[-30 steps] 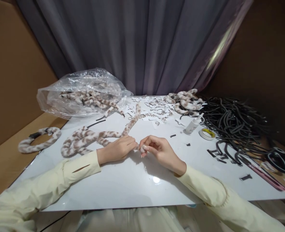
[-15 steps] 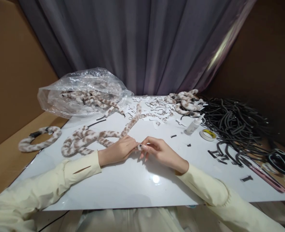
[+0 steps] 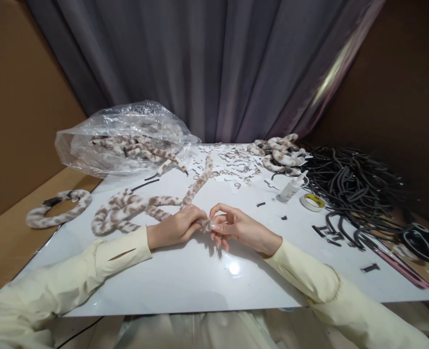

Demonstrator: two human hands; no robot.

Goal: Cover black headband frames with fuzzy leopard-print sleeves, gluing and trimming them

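Observation:
A white plush tube with brown spots (image 3: 198, 186) runs from the table's middle towards my left hand (image 3: 180, 225), whose fingers are closed round its near end. Thumb and fingertips of my right hand (image 3: 232, 225) pinch the tip of that end, touching the left fingertips. The tip is small and mostly hidden by the fingers. More spotted plush tubes (image 3: 116, 213) lie looped and crossed just left of my left hand. Further left rests a plush tube bent into a ring (image 3: 58, 220), with a black section in it.
A clear plastic bag (image 3: 105, 121) of plush tubes stands back left. Small metal pieces (image 3: 236, 167) are scattered at the back. Finished-looking plush rings (image 3: 283, 150), a white squeeze bottle (image 3: 290, 189), a tape roll (image 3: 312, 202), black cords (image 3: 352, 179) and scissors (image 3: 418, 242) occupy the right.
My right hand's fingers have shifted slightly on the tube's tip, and its lower fingers have curled lower. Both hands stay together in nearly the same place.

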